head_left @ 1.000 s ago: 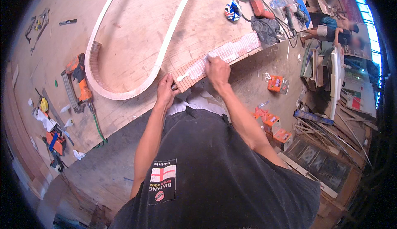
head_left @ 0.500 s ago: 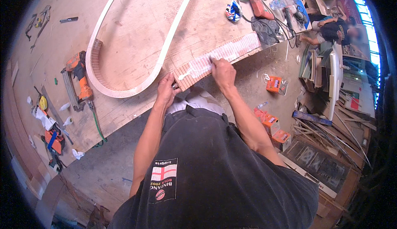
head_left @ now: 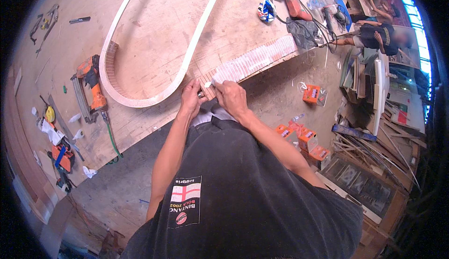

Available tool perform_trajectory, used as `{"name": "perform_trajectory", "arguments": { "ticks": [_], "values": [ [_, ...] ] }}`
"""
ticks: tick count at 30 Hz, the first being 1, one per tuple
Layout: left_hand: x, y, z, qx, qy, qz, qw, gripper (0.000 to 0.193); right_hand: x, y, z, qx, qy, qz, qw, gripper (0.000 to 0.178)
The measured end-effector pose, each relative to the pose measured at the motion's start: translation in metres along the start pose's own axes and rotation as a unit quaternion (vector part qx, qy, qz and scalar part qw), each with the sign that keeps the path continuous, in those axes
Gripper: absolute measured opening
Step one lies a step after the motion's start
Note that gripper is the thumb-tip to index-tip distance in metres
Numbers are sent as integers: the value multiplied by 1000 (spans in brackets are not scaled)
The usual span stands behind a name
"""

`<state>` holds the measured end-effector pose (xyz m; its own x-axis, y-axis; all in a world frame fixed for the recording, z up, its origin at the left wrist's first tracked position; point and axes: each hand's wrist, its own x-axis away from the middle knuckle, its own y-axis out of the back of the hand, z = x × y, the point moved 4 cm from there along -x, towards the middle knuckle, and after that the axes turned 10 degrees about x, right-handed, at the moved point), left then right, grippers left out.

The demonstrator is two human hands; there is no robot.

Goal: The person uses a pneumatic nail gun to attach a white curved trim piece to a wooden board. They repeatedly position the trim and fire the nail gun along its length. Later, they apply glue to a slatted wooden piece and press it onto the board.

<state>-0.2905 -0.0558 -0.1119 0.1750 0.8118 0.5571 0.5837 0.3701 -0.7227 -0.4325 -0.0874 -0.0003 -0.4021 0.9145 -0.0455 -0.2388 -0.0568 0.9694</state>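
Observation:
A long wooden board with close crosswise slots [head_left: 255, 61] lies along the near edge of the workbench, its top smeared with a white paste like glue. My left hand [head_left: 191, 97] grips its left end, thumb and fingers round the edge. Close beside it, my right hand [head_left: 232, 97] is closed and pressed to the slotted face. A small flat pale piece [head_left: 214, 80] shows at its fingertips, mostly hidden. A white dab of paste [head_left: 207, 85] sits between my hands. Behind my left hand stands a U-shaped bent frame [head_left: 135, 103] with a slotted inner curve.
On the workbench [head_left: 154, 48] an orange nail gun [head_left: 95, 88] with a green hose lies left. Cables, a black plastic bag [head_left: 303, 32] and a red power tool [head_left: 295, 7] crowd the far right. Orange boxes [head_left: 308, 139] and wood offcuts lie on the floor. Another person [head_left: 381, 39] is beyond.
My right hand has moved left along the slotted board to near its left end, close to my left hand. The paste along the board now looks more streaked. My left hand keeps its grip.

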Motion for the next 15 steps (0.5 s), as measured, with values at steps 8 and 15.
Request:
{"name": "perform_trajectory", "arguments": {
  "ticks": [8, 15],
  "values": [
    [6, -7, -2, 34, -8, -38, 999, 34, -4, 30, -73, 125, -26, -81, 988, 23],
    [0, -2, 3, 34, -1, -40, 999, 35, 37, 11, -84, 158, 62, -63, 983, 34]
  ]
}}
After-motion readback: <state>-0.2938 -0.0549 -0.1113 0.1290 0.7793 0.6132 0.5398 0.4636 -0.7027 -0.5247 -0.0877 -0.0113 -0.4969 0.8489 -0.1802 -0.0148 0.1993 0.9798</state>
